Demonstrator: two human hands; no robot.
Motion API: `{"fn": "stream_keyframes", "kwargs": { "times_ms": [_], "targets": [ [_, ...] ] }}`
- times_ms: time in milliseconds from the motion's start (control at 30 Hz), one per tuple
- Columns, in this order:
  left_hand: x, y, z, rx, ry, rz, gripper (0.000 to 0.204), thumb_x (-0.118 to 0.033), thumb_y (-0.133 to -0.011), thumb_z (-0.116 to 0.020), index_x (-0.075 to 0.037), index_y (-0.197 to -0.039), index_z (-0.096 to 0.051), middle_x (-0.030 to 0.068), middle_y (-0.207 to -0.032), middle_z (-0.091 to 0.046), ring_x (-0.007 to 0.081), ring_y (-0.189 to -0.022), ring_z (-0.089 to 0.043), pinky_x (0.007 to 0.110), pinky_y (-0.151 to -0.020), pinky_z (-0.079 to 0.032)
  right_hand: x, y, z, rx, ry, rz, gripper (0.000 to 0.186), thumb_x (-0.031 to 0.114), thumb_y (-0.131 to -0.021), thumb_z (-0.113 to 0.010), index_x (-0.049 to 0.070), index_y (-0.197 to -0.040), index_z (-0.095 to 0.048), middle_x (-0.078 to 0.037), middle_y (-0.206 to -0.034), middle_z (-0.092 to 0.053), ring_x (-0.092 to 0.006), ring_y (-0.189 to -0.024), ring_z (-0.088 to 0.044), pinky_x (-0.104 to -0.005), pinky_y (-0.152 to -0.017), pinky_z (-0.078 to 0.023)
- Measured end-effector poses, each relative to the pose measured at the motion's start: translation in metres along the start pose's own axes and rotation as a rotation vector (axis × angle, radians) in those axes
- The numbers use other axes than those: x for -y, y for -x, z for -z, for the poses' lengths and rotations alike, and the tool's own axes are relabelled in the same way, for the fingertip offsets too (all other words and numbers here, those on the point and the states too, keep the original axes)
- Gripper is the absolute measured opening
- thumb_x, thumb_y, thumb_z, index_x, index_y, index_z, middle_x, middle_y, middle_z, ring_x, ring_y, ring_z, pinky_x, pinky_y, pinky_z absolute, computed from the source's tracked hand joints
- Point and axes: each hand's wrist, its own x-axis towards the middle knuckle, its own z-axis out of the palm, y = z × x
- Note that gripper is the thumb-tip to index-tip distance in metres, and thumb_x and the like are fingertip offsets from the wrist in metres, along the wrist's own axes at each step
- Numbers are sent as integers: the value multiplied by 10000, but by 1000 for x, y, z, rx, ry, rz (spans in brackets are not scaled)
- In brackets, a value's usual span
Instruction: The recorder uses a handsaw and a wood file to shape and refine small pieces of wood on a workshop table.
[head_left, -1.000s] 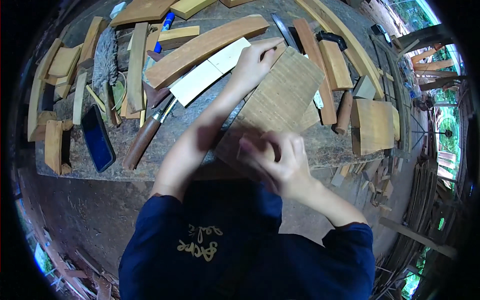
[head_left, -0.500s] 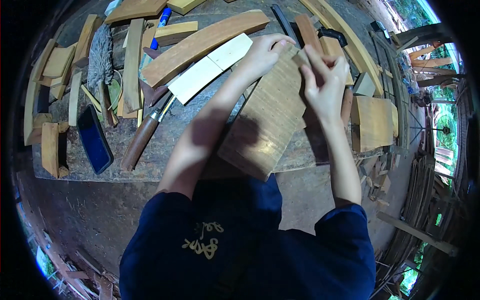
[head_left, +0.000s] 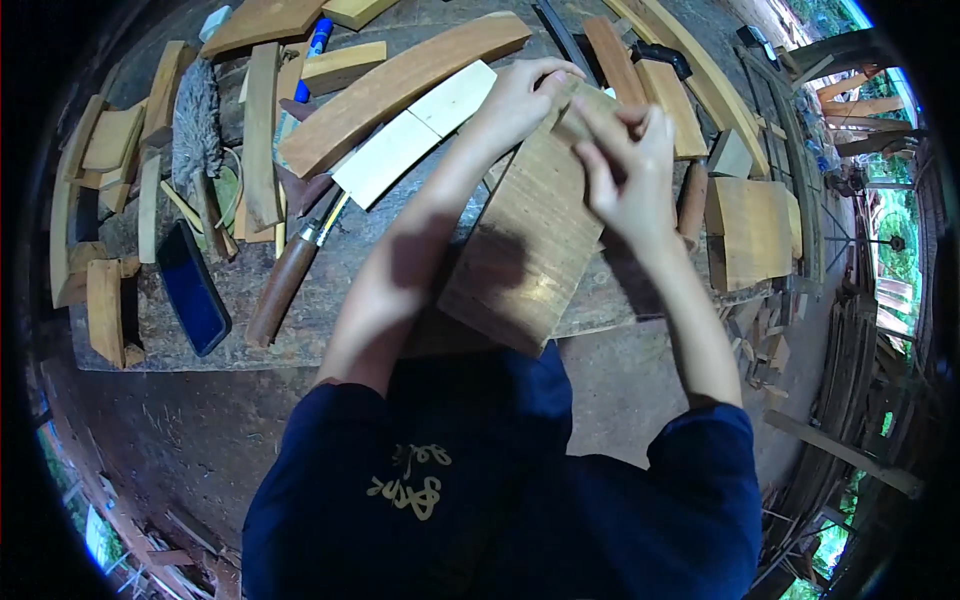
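Note:
A broad, flat wooden board (head_left: pixel 525 235) lies slanted in front of me, its near end overhanging the bench edge. My left hand (head_left: pixel 525 100) grips its far end from the left side, fingers curled and thumb on the corner. My right hand (head_left: pixel 628 170) is closed with fingertips pinched together over the board's far right part. Whatever sits in that pinch looks small and brownish, and blur keeps me from making it out. To the left of the board lies a pale wooden strip (head_left: pixel 400 150) with a pencil line across it, beside a curved brown wooden piece (head_left: pixel 400 95).
A wooden-handled chisel (head_left: pixel 280 290) and a phone (head_left: pixel 190 290) lie on the left of the worn bench (head_left: pixel 385 250). A grey brush (head_left: pixel 197 125), a blue marker (head_left: pixel 320 38) and several wood pieces sit farther back. Wooden blocks (head_left: pixel 748 235) stand on the right.
My right hand has moved left across the board's far part, its fingertips now nearer my left hand. The left hand keeps its grip, and the view has shifted slightly.

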Motion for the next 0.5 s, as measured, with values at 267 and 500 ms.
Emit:
{"fn": "stream_keyframes", "kwargs": {
  "times_ms": [267, 500],
  "targets": [
    [0, 2, -4, -79, 18, 50, 288, -143, -970, -570, 5, -1203, -650, 109, -1048, -706, 159, -1007, -637, 300, -909, -485, -15, -11, -8, -93, 26, -96, 418, 90, -776, -727, 168, -1187, -707, -152, -933, -533, -330, -902, -496, -416, -825, -427],
    [-3, 6, 1, -52, 260, 134, 285, -119, -934, -643, 10, -1189, -647, 53, -1031, -690, 102, -988, -626, 257, -894, -491, 93, 63, 33, 206, -148, -34, 464, 101, -741, -706, 119, -1204, -699, -157, -942, -518, -312, -891, -485, -404, -787, -417]
  ]
}}
